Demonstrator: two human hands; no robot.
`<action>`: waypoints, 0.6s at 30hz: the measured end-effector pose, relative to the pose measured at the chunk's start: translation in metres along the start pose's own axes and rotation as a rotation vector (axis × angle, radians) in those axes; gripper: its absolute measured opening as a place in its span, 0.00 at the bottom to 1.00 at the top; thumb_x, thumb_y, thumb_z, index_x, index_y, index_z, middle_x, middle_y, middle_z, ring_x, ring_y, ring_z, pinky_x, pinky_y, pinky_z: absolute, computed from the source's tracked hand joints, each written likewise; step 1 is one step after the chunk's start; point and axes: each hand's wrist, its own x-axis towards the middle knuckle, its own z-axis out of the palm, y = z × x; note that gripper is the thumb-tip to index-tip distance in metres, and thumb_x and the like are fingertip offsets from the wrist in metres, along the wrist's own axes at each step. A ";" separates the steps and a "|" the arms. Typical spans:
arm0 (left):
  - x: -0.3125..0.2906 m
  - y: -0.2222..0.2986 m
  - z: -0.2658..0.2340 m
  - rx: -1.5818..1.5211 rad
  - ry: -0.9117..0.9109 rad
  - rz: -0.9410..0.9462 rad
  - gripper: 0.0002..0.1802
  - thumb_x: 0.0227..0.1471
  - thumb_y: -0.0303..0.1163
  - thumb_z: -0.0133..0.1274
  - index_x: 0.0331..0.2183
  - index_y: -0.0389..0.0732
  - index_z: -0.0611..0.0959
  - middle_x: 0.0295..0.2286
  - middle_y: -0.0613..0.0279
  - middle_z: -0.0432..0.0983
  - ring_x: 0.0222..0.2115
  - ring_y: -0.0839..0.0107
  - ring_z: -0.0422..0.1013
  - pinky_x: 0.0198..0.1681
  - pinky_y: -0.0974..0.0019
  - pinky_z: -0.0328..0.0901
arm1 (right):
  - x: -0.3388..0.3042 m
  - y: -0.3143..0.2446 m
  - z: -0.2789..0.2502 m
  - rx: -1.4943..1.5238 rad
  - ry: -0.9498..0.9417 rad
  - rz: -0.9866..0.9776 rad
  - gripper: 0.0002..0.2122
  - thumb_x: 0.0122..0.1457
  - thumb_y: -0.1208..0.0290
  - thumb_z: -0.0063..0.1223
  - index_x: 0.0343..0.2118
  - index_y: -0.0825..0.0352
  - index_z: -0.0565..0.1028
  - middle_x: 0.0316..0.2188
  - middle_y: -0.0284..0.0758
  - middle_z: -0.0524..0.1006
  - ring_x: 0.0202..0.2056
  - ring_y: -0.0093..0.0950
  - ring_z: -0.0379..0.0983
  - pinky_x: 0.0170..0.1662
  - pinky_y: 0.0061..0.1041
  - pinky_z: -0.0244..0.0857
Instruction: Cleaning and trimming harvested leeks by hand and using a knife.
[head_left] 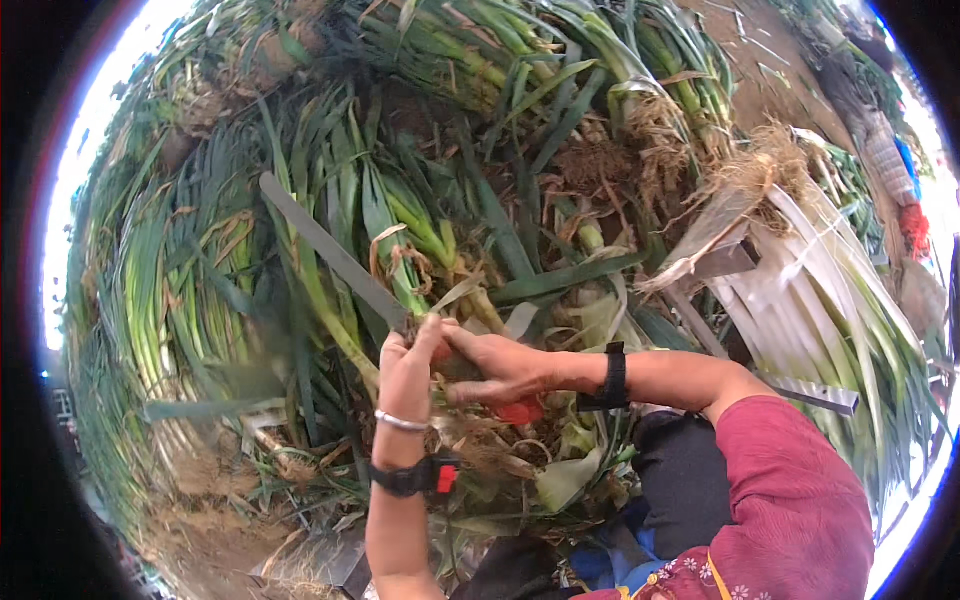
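My left hand (405,375), with a silver bangle and a black strap at the wrist, is closed around the lower end of a long flat grey strip (335,250). The strip is blade-like with a rounded tip and slants up to the left over the leek leaves. My right hand (500,368) comes in from the right, its fingers bent against the left hand's thumb. What lies between its fingers is hidden. Something red (518,409) shows just below the right hand. Green leeks (400,260) lie directly beyond both hands.
Heaped leeks (180,300) fill the left side. More bunches with roots (650,125) lie at the back. On the right rests a bundle of white-stemmed leeks (800,280), with a metal bar (815,393) by it. Loose trimmings (570,480) lie near my dark-trousered knee (685,470).
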 end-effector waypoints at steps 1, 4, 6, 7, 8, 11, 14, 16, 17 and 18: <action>0.002 -0.007 0.007 -0.154 0.200 0.067 0.10 0.55 0.30 0.52 0.38 0.35 0.76 0.30 0.64 0.77 0.27 0.79 0.70 0.31 0.75 0.65 | 0.006 0.007 0.000 -0.027 -0.031 0.049 0.34 0.56 0.52 0.51 0.58 0.71 0.55 0.46 0.54 0.70 0.48 0.44 0.69 0.51 0.35 0.61; 0.014 -0.017 -0.005 -0.209 0.220 0.121 0.09 0.54 0.29 0.53 0.37 0.36 0.76 0.29 0.64 0.77 0.25 0.77 0.71 0.30 0.74 0.66 | 0.036 0.036 -0.036 0.060 -0.114 0.189 0.21 0.61 0.52 0.43 0.45 0.64 0.75 0.38 0.40 0.77 0.40 0.31 0.73 0.45 0.30 0.65; 0.019 -0.029 -0.017 -0.189 0.243 0.107 0.09 0.53 0.29 0.54 0.36 0.37 0.76 0.30 0.64 0.77 0.28 0.75 0.73 0.30 0.73 0.67 | 0.054 0.056 -0.060 -0.012 0.157 0.418 0.14 0.58 0.60 0.49 0.38 0.65 0.77 0.34 0.40 0.78 0.32 0.33 0.75 0.38 0.30 0.68; 0.019 -0.031 -0.019 -0.184 0.233 0.085 0.10 0.53 0.30 0.54 0.37 0.37 0.76 0.30 0.64 0.77 0.29 0.74 0.74 0.31 0.73 0.67 | 0.062 0.066 -0.079 -0.317 0.278 0.268 0.13 0.55 0.63 0.51 0.39 0.65 0.77 0.35 0.41 0.77 0.35 0.35 0.74 0.40 0.31 0.68; 0.019 -0.035 -0.024 -0.181 0.232 0.059 0.10 0.52 0.30 0.55 0.37 0.37 0.76 0.30 0.65 0.77 0.30 0.74 0.74 0.32 0.72 0.68 | 0.072 0.064 -0.094 -0.389 0.298 0.379 0.12 0.54 0.66 0.51 0.39 0.65 0.76 0.37 0.43 0.76 0.39 0.37 0.73 0.43 0.33 0.67; 0.026 -0.040 -0.017 -0.166 0.240 0.132 0.11 0.52 0.29 0.56 0.38 0.38 0.76 0.30 0.66 0.77 0.27 0.76 0.74 0.27 0.72 0.68 | 0.096 0.095 -0.143 -0.888 0.477 0.294 0.15 0.51 0.68 0.50 0.43 0.65 0.73 0.42 0.43 0.72 0.42 0.43 0.70 0.45 0.39 0.65; 0.036 -0.056 -0.024 -0.076 0.251 0.152 0.10 0.52 0.28 0.55 0.37 0.37 0.76 0.29 0.65 0.77 0.25 0.77 0.73 0.27 0.72 0.69 | 0.119 0.113 -0.192 -1.332 0.533 0.138 0.18 0.50 0.74 0.46 0.47 0.62 0.70 0.47 0.39 0.68 0.48 0.40 0.66 0.49 0.39 0.62; 0.037 -0.058 -0.017 -0.016 0.283 0.155 0.10 0.52 0.28 0.55 0.37 0.36 0.76 0.29 0.64 0.76 0.24 0.77 0.73 0.28 0.72 0.69 | 0.137 0.112 -0.221 -1.454 0.372 0.415 0.22 0.50 0.73 0.47 0.51 0.58 0.68 0.49 0.37 0.66 0.50 0.37 0.64 0.49 0.39 0.60; 0.038 -0.059 -0.010 -0.119 0.314 0.145 0.09 0.52 0.25 0.53 0.36 0.34 0.75 0.28 0.64 0.76 0.23 0.76 0.72 0.25 0.73 0.68 | 0.141 0.110 -0.234 -1.524 0.367 0.443 0.22 0.51 0.71 0.46 0.52 0.57 0.67 0.50 0.38 0.66 0.52 0.37 0.63 0.50 0.37 0.59; 0.039 -0.059 -0.010 -0.123 0.307 0.138 0.09 0.52 0.25 0.53 0.37 0.34 0.75 0.28 0.64 0.75 0.23 0.75 0.73 0.25 0.73 0.68 | 0.143 0.109 -0.246 -1.595 0.363 0.467 0.23 0.51 0.70 0.45 0.54 0.56 0.66 0.51 0.38 0.65 0.53 0.36 0.62 0.51 0.36 0.59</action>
